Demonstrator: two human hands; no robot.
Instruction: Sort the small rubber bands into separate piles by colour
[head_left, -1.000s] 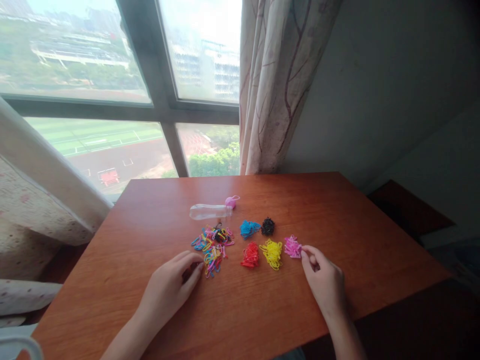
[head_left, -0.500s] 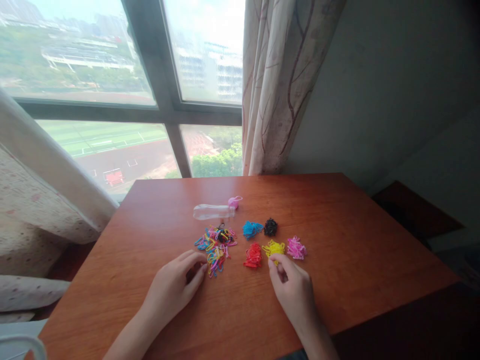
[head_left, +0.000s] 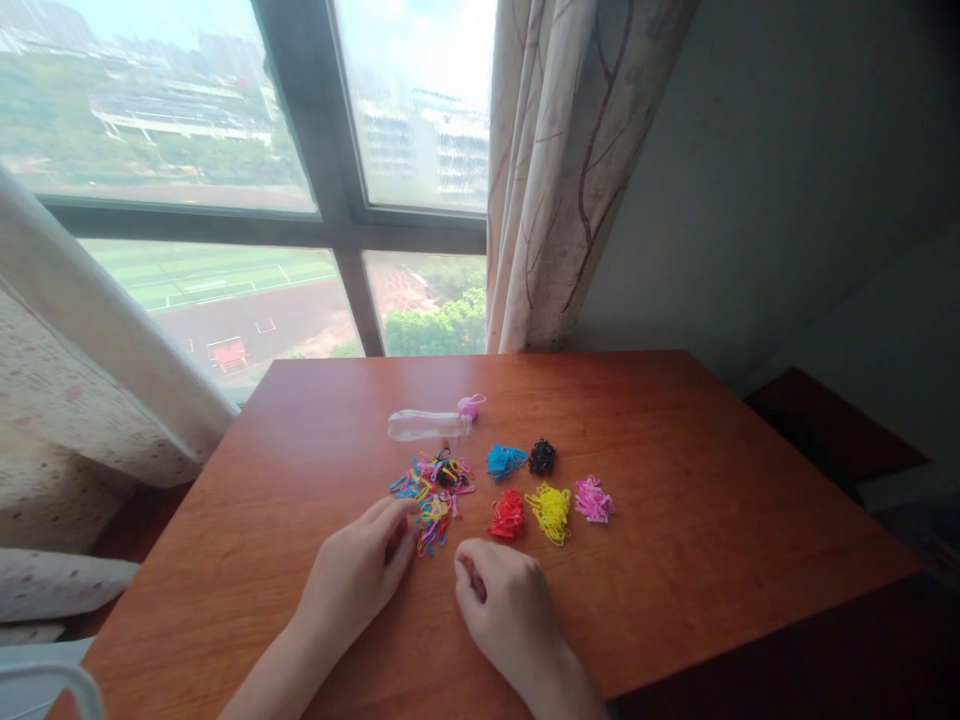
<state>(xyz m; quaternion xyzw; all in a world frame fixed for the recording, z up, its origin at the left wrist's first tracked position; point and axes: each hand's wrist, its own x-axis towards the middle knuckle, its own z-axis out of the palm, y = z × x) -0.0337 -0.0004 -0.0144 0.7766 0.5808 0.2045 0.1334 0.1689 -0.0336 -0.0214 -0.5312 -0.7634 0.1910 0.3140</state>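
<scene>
My left hand [head_left: 358, 562] rests at the near left edge of a mixed pile of small coloured rubber bands [head_left: 435, 485]. Its fingers are curled, thumb and forefinger tips close together against the pile; whether a band is between them I cannot make out. Just right of that pile, my right hand [head_left: 506, 595] is closed over the table, with no band visible in its fingers. Sorted by colour, heaps of red bands [head_left: 507, 513], yellow bands [head_left: 551, 513], pink bands [head_left: 594, 499], blue bands [head_left: 505, 461] and black bands [head_left: 541, 456] lie beyond it.
Behind the mixed pile, a clear plastic bottle [head_left: 424, 425] lies on its side, a pink round cap [head_left: 469, 406] with a loop by its mouth. All this is on a brown wooden table [head_left: 675, 440] against a window [head_left: 345, 225] with curtains [head_left: 547, 180].
My right hand has left the yellow heap and moved left and toward me, near the mixed pile. The yellow heap is now fully visible. My left hand has hardly moved.
</scene>
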